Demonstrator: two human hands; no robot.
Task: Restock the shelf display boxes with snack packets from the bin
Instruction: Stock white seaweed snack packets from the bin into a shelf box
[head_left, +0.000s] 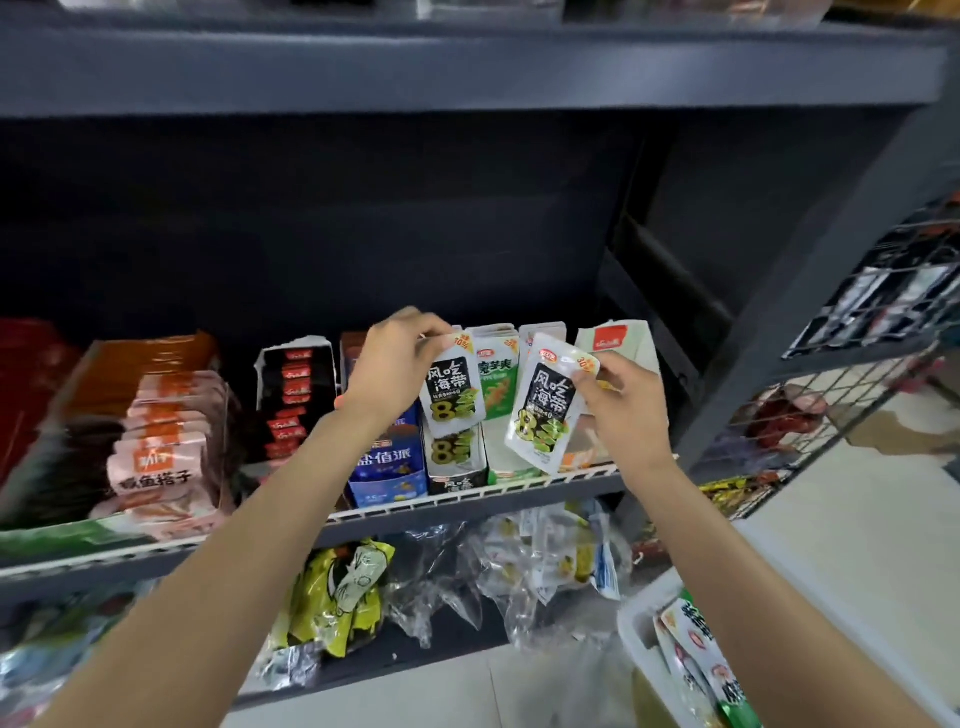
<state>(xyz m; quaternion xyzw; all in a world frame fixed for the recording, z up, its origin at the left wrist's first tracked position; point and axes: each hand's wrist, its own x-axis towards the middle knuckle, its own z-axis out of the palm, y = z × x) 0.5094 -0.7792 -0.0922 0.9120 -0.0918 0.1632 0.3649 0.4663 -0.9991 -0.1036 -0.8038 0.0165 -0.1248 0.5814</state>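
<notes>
Pinching a black-and-white seaweed packet (453, 387) by its top edge, the left hand (390, 364) holds it upright just above an open black display box (457, 467) on the shelf (467, 500); the packet's lower end sits at the box mouth, in front of a like packet inside. The right hand (626, 402) pinches a second seaweed packet (549, 405) at its upper right corner, tilted, over a green-and-white box (506, 462) next to the black one. A blue box (387, 470) stands just left of the black box, and a tray of pink packets (166, 441) lies farther left. At the lower right, a white bin (641, 631) holds more packets (701, 660). Yellow bags (337, 592) and clear wrappers (545, 561) lie on the shelf below. A wire rack (852, 395) stands at the right.
</notes>
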